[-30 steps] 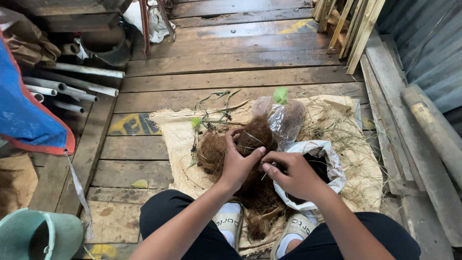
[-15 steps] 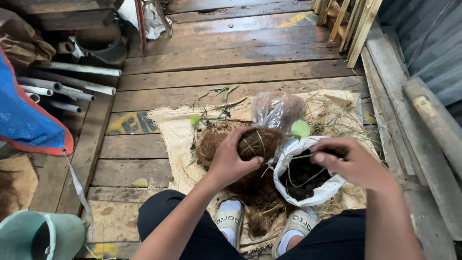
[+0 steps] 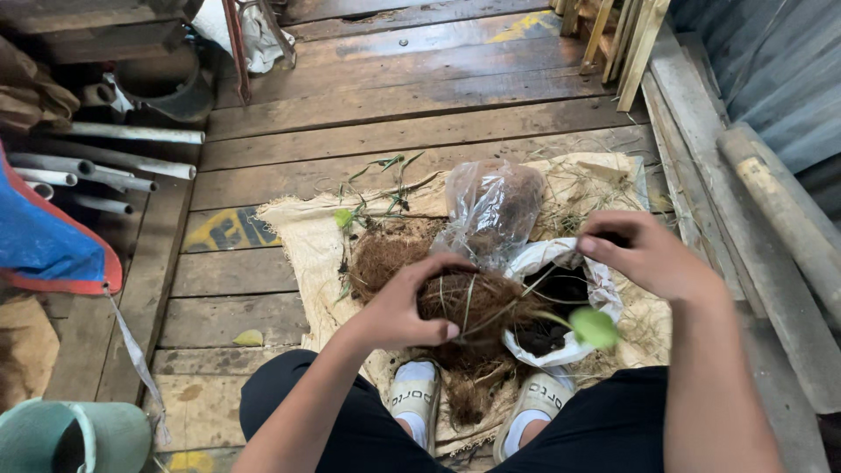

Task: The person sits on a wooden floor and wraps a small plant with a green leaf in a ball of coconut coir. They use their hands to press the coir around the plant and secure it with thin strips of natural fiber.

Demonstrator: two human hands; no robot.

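My left hand point(image 3: 405, 305) grips a ball of brown coconut fibre point(image 3: 480, 302) from its left side, held over my feet. A thin stem with one round green leaf point(image 3: 594, 327) sticks out of the ball to the right. My right hand point(image 3: 648, 256) hovers above an open white bag of dark soil point(image 3: 561, 302). Its fingers are curled together, and something dark like soil shows at their tips. A clear plastic bag point(image 3: 495, 203) with more fibre lies just behind.
A burlap sack point(image 3: 293, 236) is spread on the plank floor, with loose fibre point(image 3: 377, 258) and small seedlings point(image 3: 378, 184) on it. Grey pipes point(image 3: 114, 166), a blue tarp point(image 3: 44, 245) and a green bucket point(image 3: 83, 434) are on the left. Timber poles point(image 3: 780, 210) lie on the right.
My right hand has come off the fibre ball, gone to the white bag and then lifted above it. The green leaf now points down and to the right. My left hand still holds the ball.
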